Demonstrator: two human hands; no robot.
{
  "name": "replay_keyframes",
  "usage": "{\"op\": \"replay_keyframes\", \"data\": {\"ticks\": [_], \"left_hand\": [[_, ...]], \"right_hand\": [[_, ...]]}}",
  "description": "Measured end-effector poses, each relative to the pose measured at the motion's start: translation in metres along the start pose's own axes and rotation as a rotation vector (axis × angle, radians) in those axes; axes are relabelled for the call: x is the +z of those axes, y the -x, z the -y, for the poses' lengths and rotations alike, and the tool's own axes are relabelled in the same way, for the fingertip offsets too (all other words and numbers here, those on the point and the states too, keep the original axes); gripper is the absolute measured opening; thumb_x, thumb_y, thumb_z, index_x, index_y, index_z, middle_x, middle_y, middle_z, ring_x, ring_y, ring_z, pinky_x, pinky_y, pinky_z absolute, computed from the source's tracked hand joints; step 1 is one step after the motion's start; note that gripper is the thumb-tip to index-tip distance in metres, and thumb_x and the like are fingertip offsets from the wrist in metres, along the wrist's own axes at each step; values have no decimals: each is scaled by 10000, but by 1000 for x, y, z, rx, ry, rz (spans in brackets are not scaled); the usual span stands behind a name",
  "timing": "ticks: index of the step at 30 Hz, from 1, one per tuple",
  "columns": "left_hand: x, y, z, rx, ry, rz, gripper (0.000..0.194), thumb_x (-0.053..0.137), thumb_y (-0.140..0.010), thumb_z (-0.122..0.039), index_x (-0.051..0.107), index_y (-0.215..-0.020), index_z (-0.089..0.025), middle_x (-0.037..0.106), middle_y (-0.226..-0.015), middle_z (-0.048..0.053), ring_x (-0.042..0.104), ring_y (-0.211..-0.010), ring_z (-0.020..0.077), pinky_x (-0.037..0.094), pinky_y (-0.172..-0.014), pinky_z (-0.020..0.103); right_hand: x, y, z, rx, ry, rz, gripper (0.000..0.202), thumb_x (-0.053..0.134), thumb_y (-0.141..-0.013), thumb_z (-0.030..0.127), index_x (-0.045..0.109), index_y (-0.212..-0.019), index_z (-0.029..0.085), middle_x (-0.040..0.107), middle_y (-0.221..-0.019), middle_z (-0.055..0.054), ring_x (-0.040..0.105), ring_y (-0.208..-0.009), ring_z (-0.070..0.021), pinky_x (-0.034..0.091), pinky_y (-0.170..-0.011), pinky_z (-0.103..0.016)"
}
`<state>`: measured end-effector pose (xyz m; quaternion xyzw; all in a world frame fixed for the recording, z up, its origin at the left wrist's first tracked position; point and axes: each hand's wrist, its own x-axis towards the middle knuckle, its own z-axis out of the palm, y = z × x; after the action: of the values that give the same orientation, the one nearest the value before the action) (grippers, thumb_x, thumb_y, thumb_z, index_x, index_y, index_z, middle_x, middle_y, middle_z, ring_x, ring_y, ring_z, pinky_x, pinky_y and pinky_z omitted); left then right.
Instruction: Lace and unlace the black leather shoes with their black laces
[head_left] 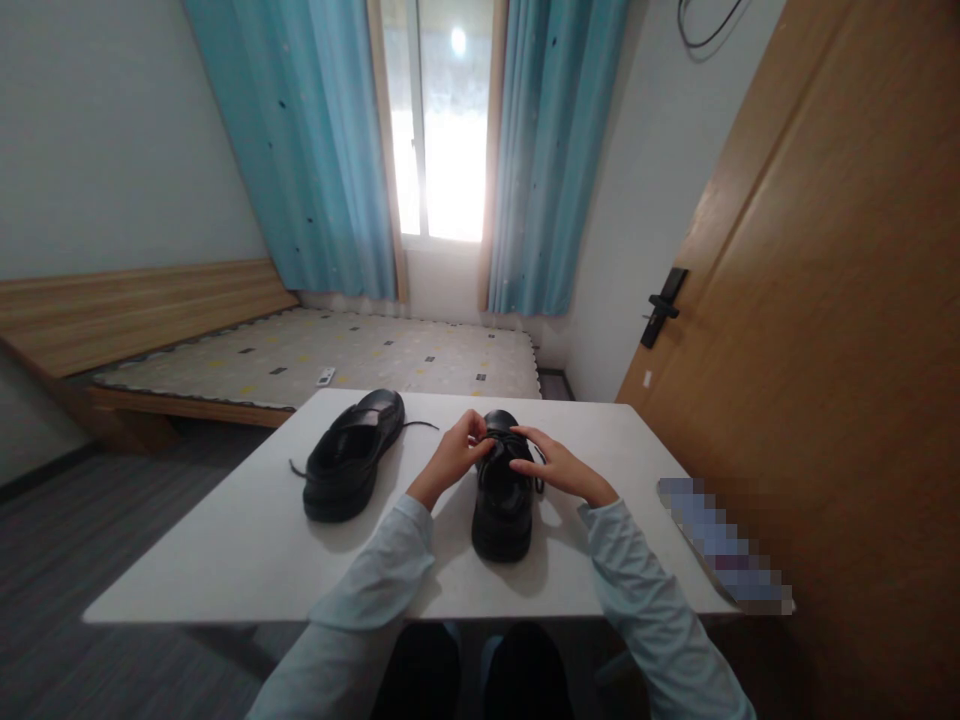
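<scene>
Far left of my hands, a grey plank-look floor runs under a bed with a wooden headboard; its pale cover carries small yellow and dark patches, too small to read if any are lettering. A white remote lies on it, beyond my hands, below a blue curtain. Nearer, just left of my left hand, the first black shoe sits on the white table; any marking inside it is too dark to read. My left hand has thumb and fingertips drawn together at the laces; I cannot tell whether they pinch one. Between my hands stands the second black shoe, heel towards me, the bright window beyond. My right hand touches its right side, thumb and forefinger parted. Further right, a wooden door bears a small white label, unreadable; a flat object at the table's right edge is blurred into blocks.
</scene>
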<state>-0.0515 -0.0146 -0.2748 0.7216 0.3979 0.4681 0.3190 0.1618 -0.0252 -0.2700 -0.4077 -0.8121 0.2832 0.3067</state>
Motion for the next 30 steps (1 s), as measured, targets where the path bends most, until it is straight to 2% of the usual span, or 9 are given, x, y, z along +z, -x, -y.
{"op": "replay_keyframes", "data": {"ticks": [6,11,15,18,24,30], "left_hand": [[-3,1,-5,21,-94,-31,154,575,-751,-230,441,-817,-196,530,-760,-31,523,-703,114,475,-668,258],[-7,1,-7,124,-289,-107,129,537,-721,-132,441,-778,-197,505,-734,-27,501,-682,121,443,-652,261],[-8,1,-5,166,-430,-140,158,513,-699,-83,446,-781,-201,511,-767,-4,506,-739,151,442,-693,290],[-7,2,-5,168,-444,-166,162,491,-703,-73,454,-794,-201,530,-812,14,527,-757,159,454,-702,301],[-3,1,-5,-68,-126,-224,80,530,-757,-177,474,-811,-195,590,-740,-8,603,-687,142,485,-663,282],[-5,-1,-10,-115,398,-160,128,543,-751,-206,457,-842,-183,586,-685,-22,617,-692,136,508,-720,304]], "right_hand": [[0,0,-2,-8,6,-11,621,642,-768,480,474,-1305,217,502,-1345,-109,466,-1245,-255,340,-1067,-455],[0,1,-3,-8,15,-18,619,634,-767,498,478,-1303,230,504,-1345,-99,462,-1250,-255,334,-1076,-451],[-1,1,-2,-3,15,-8,631,628,-769,507,474,-1305,212,499,-1349,-106,458,-1253,-253,331,-1079,-439],[-1,1,-1,0,18,1,629,623,-774,507,469,-1307,211,487,-1361,-108,449,-1260,-251,321,-1083,-442],[-2,1,2,9,22,2,623,620,-775,509,475,-1300,209,497,-1346,-108,457,-1253,-251,325,-1082,-434],[-2,1,4,20,8,1,623,632,-767,501,482,-1295,207,501,-1343,-110,461,-1245,-260,330,-1074,-447]]}}
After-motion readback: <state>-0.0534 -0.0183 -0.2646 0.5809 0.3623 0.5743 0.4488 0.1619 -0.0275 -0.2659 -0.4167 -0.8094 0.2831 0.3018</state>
